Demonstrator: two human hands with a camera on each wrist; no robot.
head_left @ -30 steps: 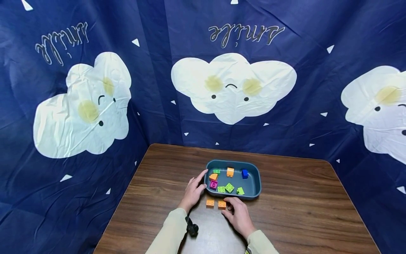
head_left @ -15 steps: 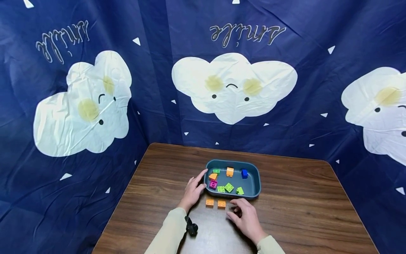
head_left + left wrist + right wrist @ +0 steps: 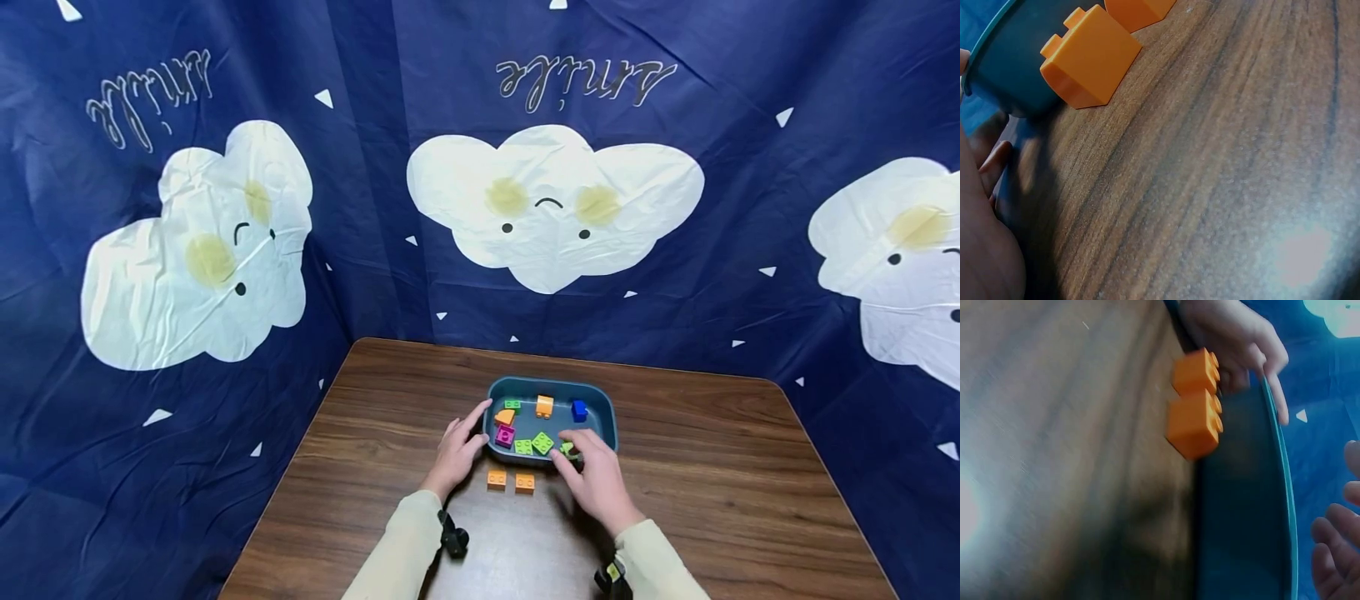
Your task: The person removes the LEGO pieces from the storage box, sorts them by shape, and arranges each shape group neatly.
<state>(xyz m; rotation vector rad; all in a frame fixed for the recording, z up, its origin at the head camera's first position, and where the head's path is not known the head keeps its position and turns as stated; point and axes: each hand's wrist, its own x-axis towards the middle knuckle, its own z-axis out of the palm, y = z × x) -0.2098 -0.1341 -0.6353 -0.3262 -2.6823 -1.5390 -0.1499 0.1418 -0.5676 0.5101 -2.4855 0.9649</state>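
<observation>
Backdrop: cloud-printed navy cloth [image 3: 367, 183], beyond the tabletop [image 3: 735, 475].
Blue tray [image 3: 564, 421]: toward the tabletop's far edge, well in from both side edges; other bricks [image 3: 543, 442] inside.
Left hand [image 3: 455, 454]: thumb and forefinger spread, against the tray's left end.
Right hand [image 3: 602, 479]: thumb and fingers apart, over the tray's near right corner; contact unclear.
Light green brick [image 3: 567, 448]: in that corner, between right thumb and fingertips.
Two orange bricks [image 3: 497, 481]: slightly apart, just outside the tray's near edge.
</observation>
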